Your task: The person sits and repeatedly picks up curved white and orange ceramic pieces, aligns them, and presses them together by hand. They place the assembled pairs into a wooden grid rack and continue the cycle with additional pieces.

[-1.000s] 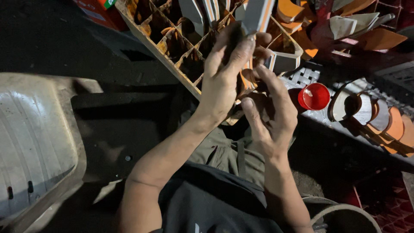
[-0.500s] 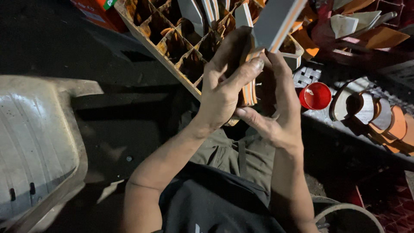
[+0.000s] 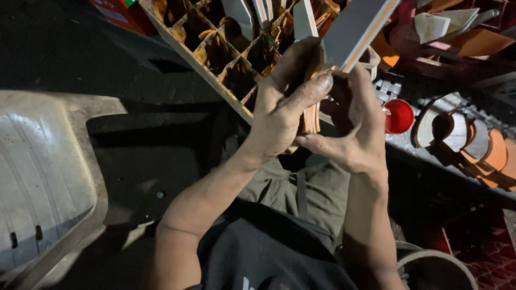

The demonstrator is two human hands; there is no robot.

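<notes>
A flat grey strip with an orange edge [image 3: 352, 29] rises from between the two hands toward one o'clock, its upper end running out of the top of the view and its lower end showing as orange and pale stripes below the fingers, near the middle of the picture. The left hand [image 3: 282, 110] sits at nine o'clock of the strip, its fingers curled over the strip's front so that the thumb and forefinger pinch it. The right hand [image 3: 355, 126] lies at four o'clock of the strip, palm turned up and fingers cupped against its back, closed loosely around it. Behind the hands, at eleven o'clock, stands a wooden divided crate [image 3: 215, 51] with more grey strips standing in its cells. At three o'clock of the right hand sits a small red cup [image 3: 399, 115], and farther out a row of curved orange and white pieces [image 3: 473, 142]. At nine o'clock lies a pale plastic chair [image 3: 43, 177].
</notes>
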